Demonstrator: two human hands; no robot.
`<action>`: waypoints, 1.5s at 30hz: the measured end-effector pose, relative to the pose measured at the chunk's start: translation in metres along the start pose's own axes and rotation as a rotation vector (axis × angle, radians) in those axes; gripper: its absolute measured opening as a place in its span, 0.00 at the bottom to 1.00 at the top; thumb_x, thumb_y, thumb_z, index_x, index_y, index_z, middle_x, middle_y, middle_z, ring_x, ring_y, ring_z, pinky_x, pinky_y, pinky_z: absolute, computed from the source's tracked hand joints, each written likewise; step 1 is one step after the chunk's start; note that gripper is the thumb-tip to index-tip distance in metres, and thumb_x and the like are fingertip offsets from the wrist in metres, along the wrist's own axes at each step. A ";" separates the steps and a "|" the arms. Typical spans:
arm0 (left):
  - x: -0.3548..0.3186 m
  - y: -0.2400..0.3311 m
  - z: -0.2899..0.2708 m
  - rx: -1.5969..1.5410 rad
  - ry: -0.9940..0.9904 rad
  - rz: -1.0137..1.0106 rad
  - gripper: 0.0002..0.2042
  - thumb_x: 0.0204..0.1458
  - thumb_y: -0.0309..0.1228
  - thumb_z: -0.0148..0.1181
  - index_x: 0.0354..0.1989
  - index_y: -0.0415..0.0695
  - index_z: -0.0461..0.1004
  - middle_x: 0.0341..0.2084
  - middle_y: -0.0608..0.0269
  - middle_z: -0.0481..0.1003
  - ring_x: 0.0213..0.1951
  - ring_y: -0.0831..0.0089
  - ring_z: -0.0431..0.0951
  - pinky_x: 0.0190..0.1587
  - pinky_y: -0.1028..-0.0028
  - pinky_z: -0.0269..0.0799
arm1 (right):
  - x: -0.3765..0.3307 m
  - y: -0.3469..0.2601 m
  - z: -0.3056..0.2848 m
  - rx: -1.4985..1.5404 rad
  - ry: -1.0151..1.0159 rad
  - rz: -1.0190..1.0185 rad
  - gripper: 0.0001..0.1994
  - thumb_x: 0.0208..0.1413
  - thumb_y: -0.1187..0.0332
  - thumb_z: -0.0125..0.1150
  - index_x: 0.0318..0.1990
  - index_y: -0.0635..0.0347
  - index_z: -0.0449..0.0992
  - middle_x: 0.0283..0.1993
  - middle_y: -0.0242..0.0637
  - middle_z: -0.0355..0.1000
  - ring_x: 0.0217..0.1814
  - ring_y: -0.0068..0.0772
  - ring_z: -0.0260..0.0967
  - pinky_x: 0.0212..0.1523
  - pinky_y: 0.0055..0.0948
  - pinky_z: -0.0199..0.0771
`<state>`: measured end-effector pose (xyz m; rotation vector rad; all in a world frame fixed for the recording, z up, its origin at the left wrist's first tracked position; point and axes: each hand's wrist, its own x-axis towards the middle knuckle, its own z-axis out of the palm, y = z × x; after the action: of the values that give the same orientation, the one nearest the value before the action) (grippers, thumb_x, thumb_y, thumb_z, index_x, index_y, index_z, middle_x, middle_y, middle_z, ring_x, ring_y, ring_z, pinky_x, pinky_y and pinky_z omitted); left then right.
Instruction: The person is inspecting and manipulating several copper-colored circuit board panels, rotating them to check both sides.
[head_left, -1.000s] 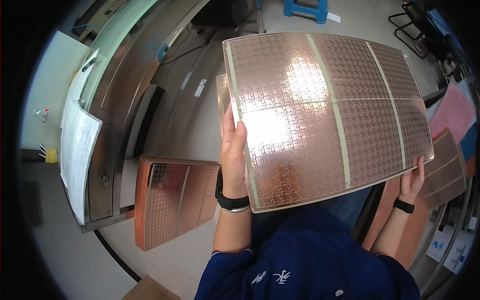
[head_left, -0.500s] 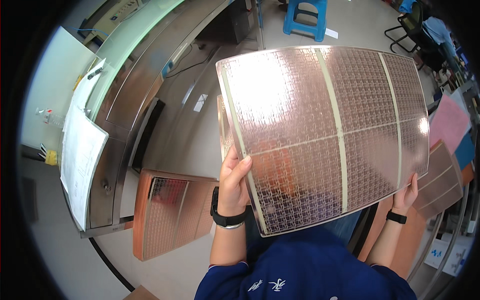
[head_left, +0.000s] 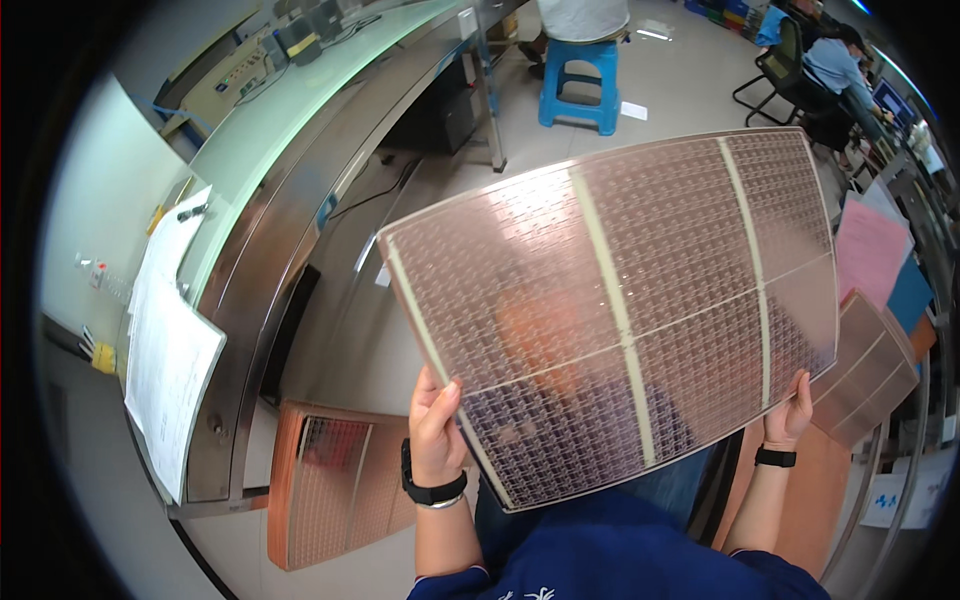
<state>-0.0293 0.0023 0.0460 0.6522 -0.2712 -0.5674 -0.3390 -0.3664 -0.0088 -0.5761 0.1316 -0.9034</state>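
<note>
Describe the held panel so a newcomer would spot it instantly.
Start at the dark blue shirt at the bottom. Above it, the left hand and right hand hold a large coppery panel with pale stripes. Unlike the similar panels at lower left and right, it is held up.

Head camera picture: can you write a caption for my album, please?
The left hand and right hand hold up a shiny copper-coloured panel by its edges, a blue stool beyond.

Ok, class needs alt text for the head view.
The left hand holds a patterned coppery panel by its left edge, the right hand near its lower right corner. Another patterned panel shows lower left; someone sits on a blue stool.
</note>
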 end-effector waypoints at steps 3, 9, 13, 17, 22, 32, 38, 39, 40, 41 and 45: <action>0.002 0.000 -0.006 0.043 0.133 0.030 0.19 0.53 0.21 0.50 0.54 0.39 0.61 0.38 0.62 0.73 0.41 0.77 0.73 0.46 0.77 0.68 | 0.000 0.004 0.011 -0.008 0.038 0.005 0.21 0.57 0.70 0.49 0.58 0.65 0.60 0.60 0.43 0.60 0.62 0.40 0.56 0.64 0.42 0.52; 0.007 0.000 -0.017 0.040 0.136 0.052 0.14 0.55 0.21 0.49 0.50 0.41 0.64 0.37 0.63 0.73 0.39 0.77 0.74 0.43 0.77 0.72 | -0.006 0.005 0.028 -0.193 0.021 -0.006 0.28 0.51 0.73 0.56 0.60 0.63 0.55 0.60 0.42 0.58 0.62 0.42 0.55 0.63 0.43 0.54; 0.009 0.003 -0.021 0.108 0.216 0.084 0.15 0.55 0.23 0.50 0.52 0.40 0.61 0.37 0.63 0.73 0.38 0.77 0.75 0.41 0.77 0.73 | -0.009 0.005 0.050 -0.264 0.018 0.065 0.31 0.47 0.74 0.60 0.60 0.63 0.54 0.58 0.42 0.59 0.59 0.41 0.58 0.60 0.41 0.58; 0.008 0.005 -0.049 0.177 0.263 0.113 0.15 0.56 0.24 0.50 0.52 0.39 0.61 0.32 0.67 0.72 0.33 0.81 0.74 0.36 0.80 0.73 | -0.011 0.005 0.062 -0.332 -0.017 0.122 0.32 0.46 0.73 0.61 0.59 0.63 0.54 0.55 0.41 0.62 0.55 0.37 0.62 0.54 0.35 0.63; 0.012 -0.002 -0.059 0.299 0.291 0.069 0.10 0.56 0.26 0.50 0.47 0.41 0.64 0.26 0.71 0.72 0.28 0.84 0.73 0.28 0.84 0.71 | -0.012 0.002 0.069 -0.403 -0.055 0.171 0.33 0.44 0.72 0.62 0.59 0.64 0.55 0.52 0.38 0.64 0.52 0.33 0.64 0.54 0.33 0.62; 0.008 -0.015 -0.051 0.330 0.562 0.123 0.10 0.55 0.26 0.52 0.45 0.39 0.68 0.28 0.66 0.75 0.25 0.83 0.76 0.23 0.87 0.76 | -0.011 0.002 0.093 -0.508 -0.120 0.080 0.32 0.48 0.71 0.59 0.61 0.67 0.53 0.60 0.42 0.58 0.62 0.35 0.55 0.60 0.34 0.54; 0.018 -0.028 -0.040 0.060 0.394 0.041 0.08 0.56 0.28 0.51 0.40 0.40 0.72 0.33 0.60 0.77 0.31 0.79 0.78 0.31 0.83 0.77 | -0.019 0.047 0.098 -0.007 -0.199 0.013 0.34 0.52 0.68 0.57 0.63 0.64 0.47 0.61 0.37 0.54 0.63 0.32 0.52 0.62 0.33 0.50; 0.020 -0.034 -0.026 -0.078 0.267 -0.039 0.08 0.56 0.30 0.51 0.39 0.40 0.73 0.35 0.59 0.77 0.33 0.78 0.78 0.36 0.80 0.78 | -0.020 0.061 0.108 -0.186 -0.149 0.001 0.33 0.53 0.68 0.56 0.63 0.63 0.47 0.61 0.37 0.54 0.61 0.31 0.54 0.60 0.33 0.53; 0.020 -0.042 -0.009 -0.074 0.264 -0.050 0.08 0.56 0.30 0.51 0.39 0.40 0.73 0.35 0.59 0.77 0.33 0.78 0.78 0.36 0.80 0.78 | -0.025 0.070 0.115 -0.366 -0.097 -0.010 0.32 0.53 0.67 0.56 0.63 0.63 0.47 0.60 0.36 0.54 0.60 0.29 0.55 0.58 0.32 0.56; 0.019 -0.048 0.022 -0.139 0.220 -0.112 0.09 0.56 0.31 0.51 0.38 0.40 0.74 0.35 0.60 0.77 0.37 0.77 0.77 0.42 0.75 0.76 | -0.034 0.071 0.117 -0.450 -0.168 -0.027 0.28 0.55 0.68 0.52 0.61 0.63 0.51 0.57 0.35 0.58 0.55 0.26 0.59 0.53 0.31 0.61; 0.017 -0.066 0.051 -0.004 -0.041 -0.183 0.18 0.56 0.34 0.51 0.53 0.40 0.64 0.45 0.57 0.72 0.46 0.69 0.74 0.51 0.64 0.70 | -0.026 0.012 0.141 -0.585 0.097 -0.318 0.19 0.57 0.69 0.47 0.56 0.64 0.61 0.49 0.35 0.66 0.47 0.25 0.65 0.47 0.28 0.65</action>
<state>-0.0636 -0.0757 0.0443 0.6659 -0.2503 -0.7567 -0.2986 -0.2823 0.1003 -1.1182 0.4087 -1.2098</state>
